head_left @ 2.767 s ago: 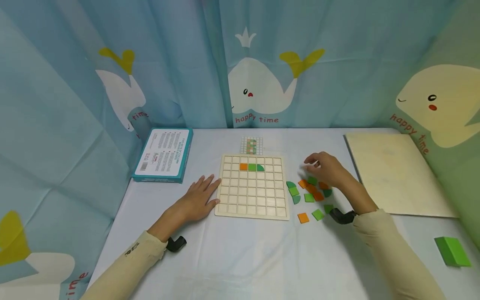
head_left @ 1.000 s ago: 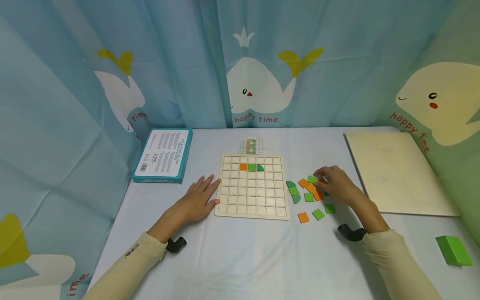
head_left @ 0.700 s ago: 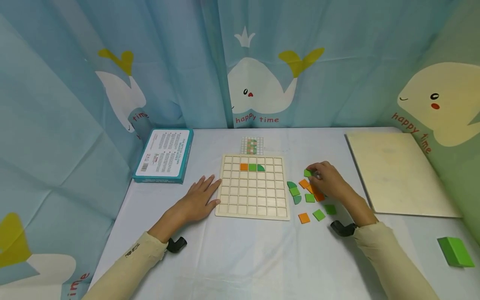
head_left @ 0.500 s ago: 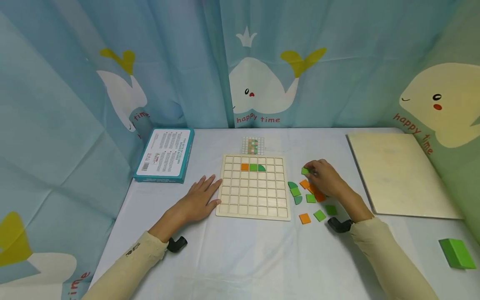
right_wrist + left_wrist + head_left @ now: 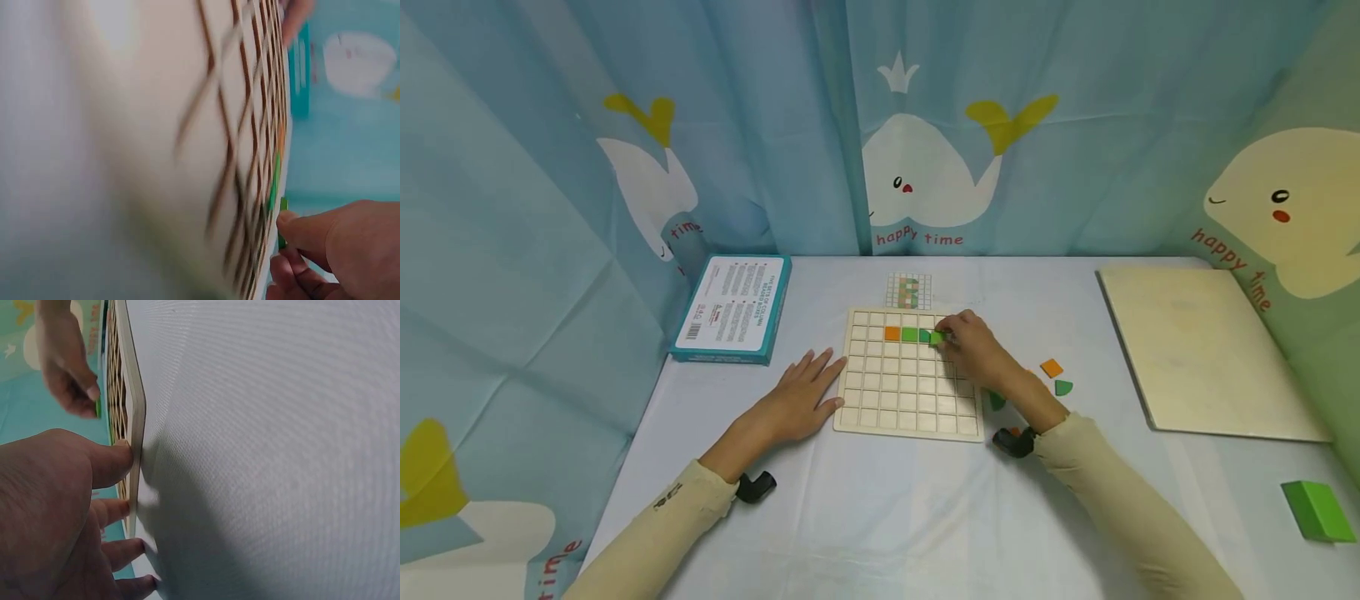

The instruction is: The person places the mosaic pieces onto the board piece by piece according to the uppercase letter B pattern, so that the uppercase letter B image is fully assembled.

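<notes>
A pale wooden grid board (image 5: 891, 387) lies on the table. In its second row from the top sit an orange square tile (image 5: 892, 333), a green square tile (image 5: 909, 334) and a darker green rounded tile (image 5: 924, 335). My right hand (image 5: 976, 348) pinches a light green square tile (image 5: 937, 337) over that row, just right of the rounded tile; the right wrist view shows this tile (image 5: 284, 223) between thumb and fingertips. With spread fingers, my left hand (image 5: 797, 396) touches the board's left edge; its thumb (image 5: 112, 464) rests on the rim in the left wrist view.
A printed pattern card (image 5: 909, 291) lies behind the board. A teal box (image 5: 730, 308) stands back left, a large cream panel (image 5: 1206, 350) at right, a green block (image 5: 1318, 511) near the right edge. Loose tiles, including an orange square (image 5: 1052, 367), are partly hidden under my right forearm.
My right hand has picked the light green square tile from the loose pile and carried it left over the board. My left hand has stayed at the board's edge.
</notes>
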The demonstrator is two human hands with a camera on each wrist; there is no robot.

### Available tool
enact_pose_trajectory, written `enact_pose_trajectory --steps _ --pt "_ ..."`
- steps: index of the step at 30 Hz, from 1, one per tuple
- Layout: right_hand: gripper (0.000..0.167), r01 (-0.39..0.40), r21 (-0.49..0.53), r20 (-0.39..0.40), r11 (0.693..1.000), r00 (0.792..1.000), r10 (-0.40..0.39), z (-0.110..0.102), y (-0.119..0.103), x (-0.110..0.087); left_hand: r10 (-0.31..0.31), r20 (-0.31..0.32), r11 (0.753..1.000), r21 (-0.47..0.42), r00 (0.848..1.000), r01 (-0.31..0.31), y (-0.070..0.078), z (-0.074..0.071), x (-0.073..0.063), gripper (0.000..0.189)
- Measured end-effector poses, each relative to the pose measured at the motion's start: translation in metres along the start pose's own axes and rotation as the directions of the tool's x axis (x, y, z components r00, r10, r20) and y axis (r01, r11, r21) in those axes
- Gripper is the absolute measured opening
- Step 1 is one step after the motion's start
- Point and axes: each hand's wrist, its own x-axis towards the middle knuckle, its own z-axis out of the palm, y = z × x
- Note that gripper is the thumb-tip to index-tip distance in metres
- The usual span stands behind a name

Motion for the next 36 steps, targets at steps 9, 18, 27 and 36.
enact_pose_trajectory --steps 9,18,27,36 --pt "0.024 0.094 -0.099 -0.003 0.991 0.995 -0.095 0.032 -0.046 0.021 0.008 -0.004 1.000 0.007 1.000 -0.008 0.000 -0.001 0.002 0.069" --pt "0.014 0.121 -0.162 -0.035 0.979 0.991 -0.128 0.042 -0.052 0.024 0.009 -0.003 1.000 0.004 1.000 -0.009 0.001 -0.001 0.001 0.069" --pt "0.017 0.155 -0.144 -0.045 0.977 0.986 -0.163 0.029 -0.043 0.011 0.014 -0.002 1.000 -0.010 1.000 -0.014 0.000 0.002 0.003 0.070" --pt "0.031 -0.145 -0.165 0.016 0.976 0.989 0.149 -0.026 -0.003 -0.024 0.002 -0.006 1.000 0.005 1.000 -0.002 -0.003 0.003 0.002 0.070"
